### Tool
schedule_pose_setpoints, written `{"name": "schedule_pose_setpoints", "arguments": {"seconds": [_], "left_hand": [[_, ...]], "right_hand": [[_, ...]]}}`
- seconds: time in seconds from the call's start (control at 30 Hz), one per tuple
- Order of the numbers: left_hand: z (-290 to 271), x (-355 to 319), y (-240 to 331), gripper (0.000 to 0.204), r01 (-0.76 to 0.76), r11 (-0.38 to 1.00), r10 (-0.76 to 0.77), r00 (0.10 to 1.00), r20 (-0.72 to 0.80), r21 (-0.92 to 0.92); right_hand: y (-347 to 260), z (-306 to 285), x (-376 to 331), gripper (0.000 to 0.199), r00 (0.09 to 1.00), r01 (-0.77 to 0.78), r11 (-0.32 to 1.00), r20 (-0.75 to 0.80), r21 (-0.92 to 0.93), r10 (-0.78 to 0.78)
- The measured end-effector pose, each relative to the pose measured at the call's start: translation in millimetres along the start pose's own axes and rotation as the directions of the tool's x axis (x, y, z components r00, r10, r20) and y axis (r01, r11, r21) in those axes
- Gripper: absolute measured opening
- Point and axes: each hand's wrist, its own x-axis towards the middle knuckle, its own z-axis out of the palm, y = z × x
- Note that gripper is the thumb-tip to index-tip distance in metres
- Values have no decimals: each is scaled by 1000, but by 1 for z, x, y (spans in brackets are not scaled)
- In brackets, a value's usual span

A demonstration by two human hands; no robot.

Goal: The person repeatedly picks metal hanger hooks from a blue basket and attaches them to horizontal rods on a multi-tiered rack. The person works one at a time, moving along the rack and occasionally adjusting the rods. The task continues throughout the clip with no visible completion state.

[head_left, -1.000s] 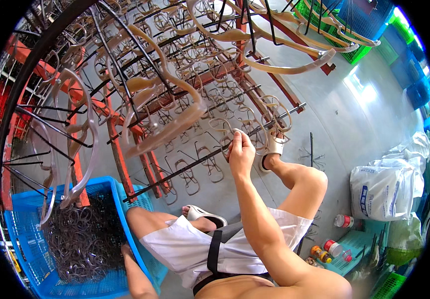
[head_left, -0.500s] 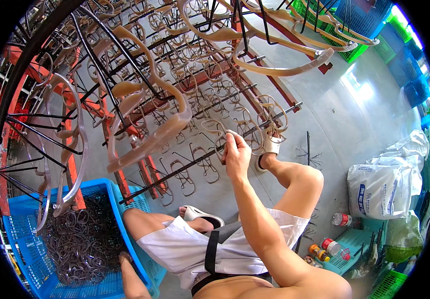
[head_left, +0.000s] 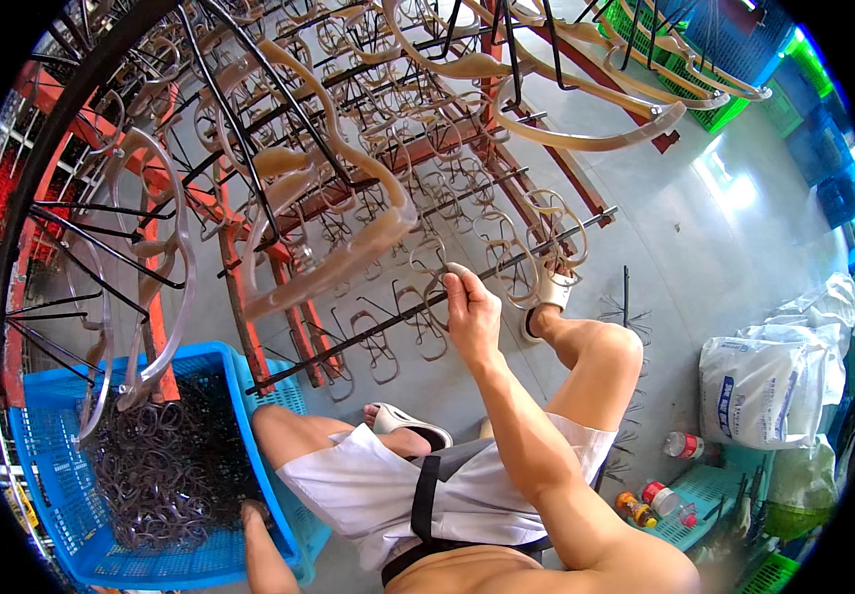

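My right hand [head_left: 473, 315] is closed, fingers pinched on a pale brown eyeglass frame [head_left: 429, 255] beside the lowest black rod [head_left: 398, 319] of a rack. Similar eyeglass frames hang from short prongs along this rod, such as a looped one [head_left: 374, 346] further left. Whether the pinched frame touches its prong is hard to tell. My left hand [head_left: 254, 512] is at the right side of a blue plastic basket [head_left: 58, 465], its fingers mostly hidden. Inside the basket lies a tangled heap of dark, translucent eyeglass frames [head_left: 160, 475].
Red metal rack bars [head_left: 239, 282] rise ahead, with many hung frames. Large frames [head_left: 333, 267] hang close by on black prongs. A prong stick [head_left: 626, 297] lies right on the floor. White sacks [head_left: 759, 391], a teal crate [head_left: 709, 500] and bottles [head_left: 661, 497] stand to the right.
The whole view has shifted a little, the rack now appearing further right. Against the rod, my right hand has moved slightly left with the eyeglass frame. My left hand stays by the basket.
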Motion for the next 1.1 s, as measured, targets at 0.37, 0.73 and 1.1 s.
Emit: {"name": "schedule_pose_setpoints", "arguments": {"seconds": [0.37, 0.73, 1.1], "left_hand": [[-42, -40, 8, 36, -124, 982, 111, 989, -99, -142], [-49, -103, 47, 44, -121, 974, 79, 974, -214, -194], [-21, -62, 21, 42, -212, 950, 151, 955, -256, -230]], "right_hand": [[6, 3, -1, 19, 1000, -25, 999, 13, 42, 24], [4, 2, 2, 20, 999, 41, 999, -35, -31, -42], [-4, 0, 1, 21, 995, 5, 998, -100, -59, -11]]}}
